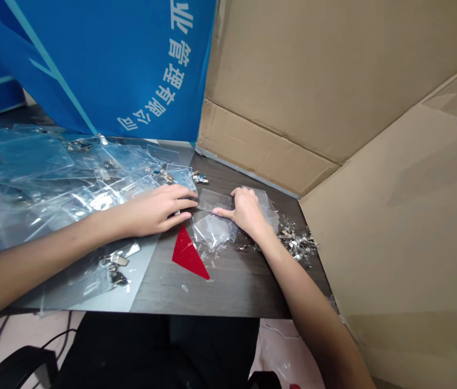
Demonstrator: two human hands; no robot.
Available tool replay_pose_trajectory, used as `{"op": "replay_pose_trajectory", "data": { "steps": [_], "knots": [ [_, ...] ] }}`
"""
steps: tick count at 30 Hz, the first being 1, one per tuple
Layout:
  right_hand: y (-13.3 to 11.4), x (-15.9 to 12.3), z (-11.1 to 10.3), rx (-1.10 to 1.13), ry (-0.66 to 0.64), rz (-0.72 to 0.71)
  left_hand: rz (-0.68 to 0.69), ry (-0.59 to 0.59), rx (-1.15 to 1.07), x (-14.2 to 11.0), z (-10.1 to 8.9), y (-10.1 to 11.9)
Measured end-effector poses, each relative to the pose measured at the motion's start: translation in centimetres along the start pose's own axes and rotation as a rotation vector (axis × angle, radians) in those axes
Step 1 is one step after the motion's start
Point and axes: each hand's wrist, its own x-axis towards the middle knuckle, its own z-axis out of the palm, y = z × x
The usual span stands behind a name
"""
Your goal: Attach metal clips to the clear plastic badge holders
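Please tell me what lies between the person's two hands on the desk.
In the head view, clear plastic sleeves lie between the left hand and the right hand.

Workshop desk (pixel 232 294) among cardboard panels (pixel 334 81)

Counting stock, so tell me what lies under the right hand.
A clear plastic badge holder lies under the right hand, its edge showing beyond the palm. Anything directly beneath the palm is covered and cannot be seen.
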Motion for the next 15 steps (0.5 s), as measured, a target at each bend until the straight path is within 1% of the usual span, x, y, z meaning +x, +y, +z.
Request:
{"op": "replay_pose_trajectory", "data": {
  "steps": [3, 7, 11, 15],
  "knots": [
    [0.6, -0.5, -1.0, -0.007, -0.065, -0.004, 0.024, -0.047, -0.062, -0.1, 0.3, 0.4],
    [2.1, -0.9, -2.3, 0.001, -0.147, -0.043, 0.013, -0.119, -0.049, -0.3, 0.4, 0.6],
    [3.2, -0.8, -3.0, 0.038, -0.199, -0.114, 0.013, -0.098, -0.043, -0.5, 0.3, 0.8],
    [3.1, -0.5, -3.3, 0.139, -0.197, -0.117, 0.014, -0.070, -0.046, -0.6, 0.3, 0.9]
  ]
}}
